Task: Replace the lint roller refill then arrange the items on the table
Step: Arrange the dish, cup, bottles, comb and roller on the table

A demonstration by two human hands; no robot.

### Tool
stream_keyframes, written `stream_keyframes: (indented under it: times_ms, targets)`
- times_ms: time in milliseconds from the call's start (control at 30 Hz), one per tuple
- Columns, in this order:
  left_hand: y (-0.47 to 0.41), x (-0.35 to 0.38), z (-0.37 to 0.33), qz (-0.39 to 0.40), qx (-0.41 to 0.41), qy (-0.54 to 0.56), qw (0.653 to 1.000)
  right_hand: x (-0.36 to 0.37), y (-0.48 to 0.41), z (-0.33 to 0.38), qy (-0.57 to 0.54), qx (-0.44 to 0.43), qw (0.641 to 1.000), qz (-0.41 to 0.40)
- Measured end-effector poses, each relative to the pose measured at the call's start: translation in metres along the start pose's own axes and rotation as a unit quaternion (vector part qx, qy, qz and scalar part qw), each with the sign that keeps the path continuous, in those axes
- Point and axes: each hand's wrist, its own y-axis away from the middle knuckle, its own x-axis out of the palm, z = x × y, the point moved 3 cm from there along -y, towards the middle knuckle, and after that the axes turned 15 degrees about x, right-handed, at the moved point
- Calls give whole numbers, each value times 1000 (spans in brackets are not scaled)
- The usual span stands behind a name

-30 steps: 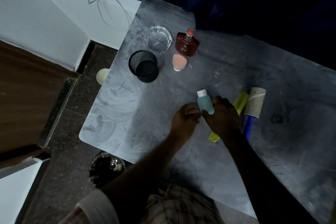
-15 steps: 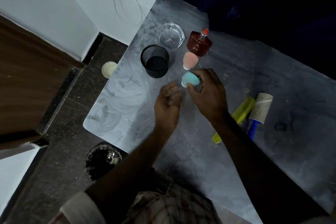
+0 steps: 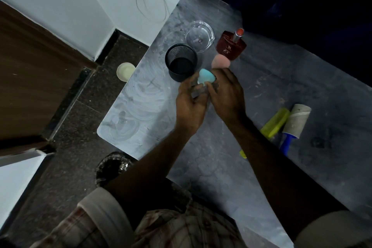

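Note:
My right hand [image 3: 227,94] holds a small teal bottle [image 3: 205,77], seen bottom-first, just right of the black mesh cup [image 3: 181,62]. My left hand [image 3: 190,104] is against the bottle's lower side, fingers curled near it. A pink sponge [image 3: 220,61] sits just beyond, in front of a dark red perfume bottle [image 3: 231,45]. At the right, the lint roller [image 3: 296,122] with its blue handle lies on the grey table [image 3: 302,78], beside a yellow-green cover [image 3: 274,123].
A clear glass ashtray [image 3: 200,36] stands behind the mesh cup. On the floor to the left lie a pale round lid [image 3: 125,70] and a dark waste bin [image 3: 114,167] by the table's near corner. A cable [image 3: 151,2] hangs at the wall.
Both hands moved from beside the lint roller to the far left, and the right hand carried the teal bottle over next to the mesh cup and pink sponge.

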Motion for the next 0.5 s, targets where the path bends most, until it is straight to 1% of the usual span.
stream_keyframes:
  times_ms: [300, 500]
  targets:
    - [5, 1, 3, 16, 18, 11, 1000, 4, 5, -5, 20, -5, 1000, -2]
    - [4, 3, 3, 13, 3, 15, 1000, 3, 6, -6, 23, -6, 1000, 2]
